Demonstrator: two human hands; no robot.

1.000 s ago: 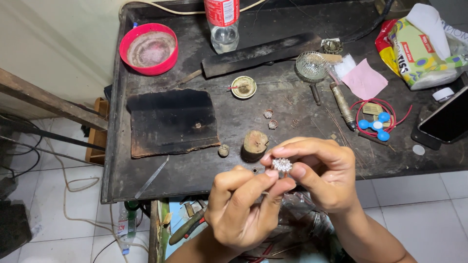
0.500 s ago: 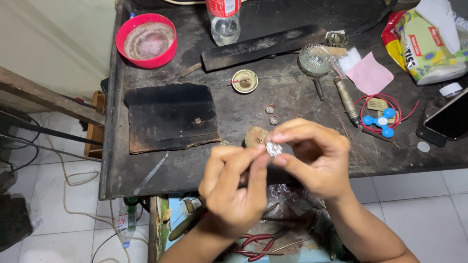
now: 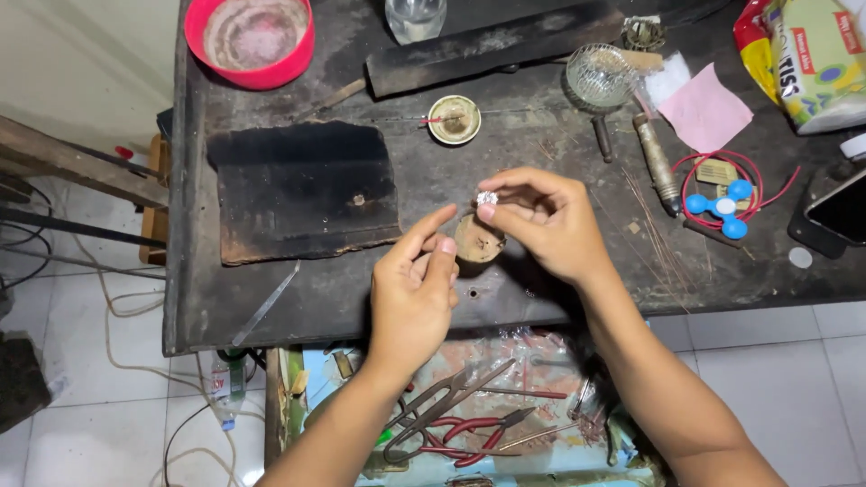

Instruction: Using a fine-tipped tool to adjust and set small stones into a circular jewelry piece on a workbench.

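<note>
My right hand [image 3: 550, 221] pinches a small sparkling silver piece [image 3: 487, 197] between thumb and fingertips, just above a round wooden stump [image 3: 476, 242] on the dark workbench [image 3: 541, 289]. My left hand [image 3: 415, 289] hovers just left of the stump, index finger stretched toward the piece, thumb bent, nothing in it. The two hands are a little apart.
A black charred block [image 3: 302, 189] lies left of the hands. Behind are a red bowl [image 3: 250, 36], a small brass dish [image 3: 454, 119], a glass strainer [image 3: 600, 81], pink paper [image 3: 705, 110], a blue spinner [image 3: 719, 206] and a phone [image 3: 839, 207]. An open drawer below holds red-handled pliers [image 3: 460, 437].
The hands have separated. My left hand let go of the silver piece and dropped back; my right hand now holds it alone over the wooden stump. The view has moved closer.
</note>
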